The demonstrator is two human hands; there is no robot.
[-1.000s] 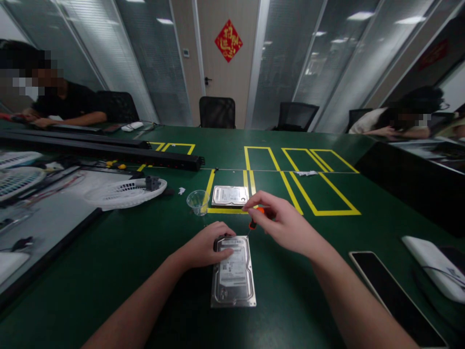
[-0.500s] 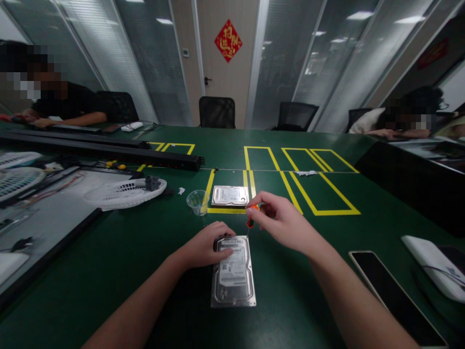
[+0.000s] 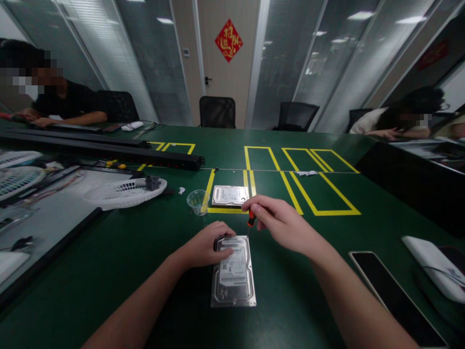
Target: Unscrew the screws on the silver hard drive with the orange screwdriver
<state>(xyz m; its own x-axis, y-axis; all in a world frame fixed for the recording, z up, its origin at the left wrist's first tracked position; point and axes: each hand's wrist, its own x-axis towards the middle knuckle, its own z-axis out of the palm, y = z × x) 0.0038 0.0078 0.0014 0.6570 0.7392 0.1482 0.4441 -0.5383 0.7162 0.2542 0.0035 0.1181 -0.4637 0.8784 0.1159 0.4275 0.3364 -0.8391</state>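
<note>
A silver hard drive (image 3: 234,278) lies on the green table, its white label facing up. My left hand (image 3: 209,247) grips its far left side, thumb across the label and fingers over the edge. In my right hand (image 3: 274,220) is a small orange and black screwdriver (image 3: 251,219), pinched by the handle. Its thin shaft points down at the drive's far right corner; whether the tip sits in a screw is too small to tell. Beyond my hands a second hard drive (image 3: 229,195) rests inside a yellow taped outline, with a clear plastic cup (image 3: 198,201) to its left.
To the left are a white racket-shaped frame (image 3: 125,193), a grey panel (image 3: 69,208) and long black bars (image 3: 145,155). A phone (image 3: 395,298) and a white device (image 3: 434,269) lie at right. People sit at both far sides.
My right hand's fingers have shifted around the screwdriver handle, with the index finger now reaching over its top. My left hand and the hard drive have stayed put.
</note>
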